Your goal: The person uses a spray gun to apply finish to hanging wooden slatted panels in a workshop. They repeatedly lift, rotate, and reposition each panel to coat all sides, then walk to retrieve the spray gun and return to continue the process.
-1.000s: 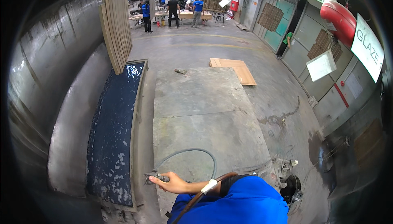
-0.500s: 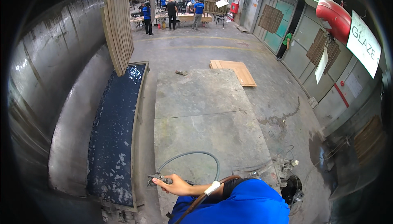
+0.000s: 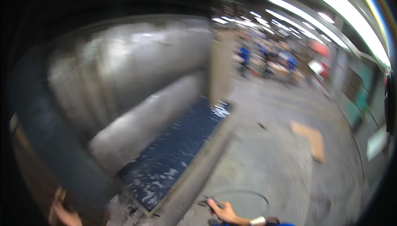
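Note:
My right hand (image 3: 225,213) is at the lower edge, right of the middle, closed around a dark spray gun (image 3: 205,202). A thin grey hose (image 3: 248,192) loops over the floor side of that hand. A white band (image 3: 258,221) wraps the right wrist. My left hand (image 3: 68,216) shows in the lower left corner, beside a narrow brown strip (image 3: 61,194) that looks like wood. Motion smears its fingers, so whether they grip the strip is unclear.
A long trough (image 3: 165,203) of dark, foam-flecked liquid lies between the hands, below a wet, curved metal wall (image 3: 136,69). Upright wooden slats (image 3: 221,73) stand at its far end. Flat tan boards (image 3: 312,139) lie on the floor. Several blurred people (image 3: 244,54) are far back.
The view has swung left and blurred, so the trough and metal wall now sit nearer the middle. My left hand has come into sight at lower left. The right hand still holds the spray gun.

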Action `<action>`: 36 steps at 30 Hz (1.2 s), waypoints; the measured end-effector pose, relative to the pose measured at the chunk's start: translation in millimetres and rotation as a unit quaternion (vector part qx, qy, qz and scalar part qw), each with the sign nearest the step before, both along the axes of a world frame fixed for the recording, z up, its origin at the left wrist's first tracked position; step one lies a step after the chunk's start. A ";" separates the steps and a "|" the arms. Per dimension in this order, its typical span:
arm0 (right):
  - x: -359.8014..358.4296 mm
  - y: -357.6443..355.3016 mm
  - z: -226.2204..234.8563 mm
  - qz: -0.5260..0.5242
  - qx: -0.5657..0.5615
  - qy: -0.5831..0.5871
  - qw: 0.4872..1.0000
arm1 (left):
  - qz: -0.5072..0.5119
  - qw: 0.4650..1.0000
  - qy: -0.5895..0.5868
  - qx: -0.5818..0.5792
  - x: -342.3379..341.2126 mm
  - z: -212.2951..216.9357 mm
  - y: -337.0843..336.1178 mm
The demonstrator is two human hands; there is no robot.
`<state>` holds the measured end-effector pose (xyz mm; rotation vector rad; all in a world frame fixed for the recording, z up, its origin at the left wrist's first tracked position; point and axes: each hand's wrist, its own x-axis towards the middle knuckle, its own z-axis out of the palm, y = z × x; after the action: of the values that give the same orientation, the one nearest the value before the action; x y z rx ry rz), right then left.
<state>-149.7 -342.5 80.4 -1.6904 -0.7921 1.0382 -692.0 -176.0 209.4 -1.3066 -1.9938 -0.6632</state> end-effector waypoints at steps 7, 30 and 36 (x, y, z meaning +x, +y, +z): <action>-8.0 31.8 39.5 0.141 -0.084 -0.023 0.986 | -0.052 0.991 -0.099 0.072 -5.6 -47.9 -22.7; -188.0 201.7 343.0 0.455 0.299 -0.156 0.824 | 0.443 0.451 -0.739 -0.232 203.4 -515.5 -522.0; -299.0 187.2 348.6 0.541 0.316 -0.165 0.762 | 0.339 0.590 -0.724 -0.113 172.8 -493.7 -440.5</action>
<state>-448.7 -155.3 428.9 -0.7172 -2.2191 0.9750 -519.2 -616.5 -284.2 0.4451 -3.5673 -1.2652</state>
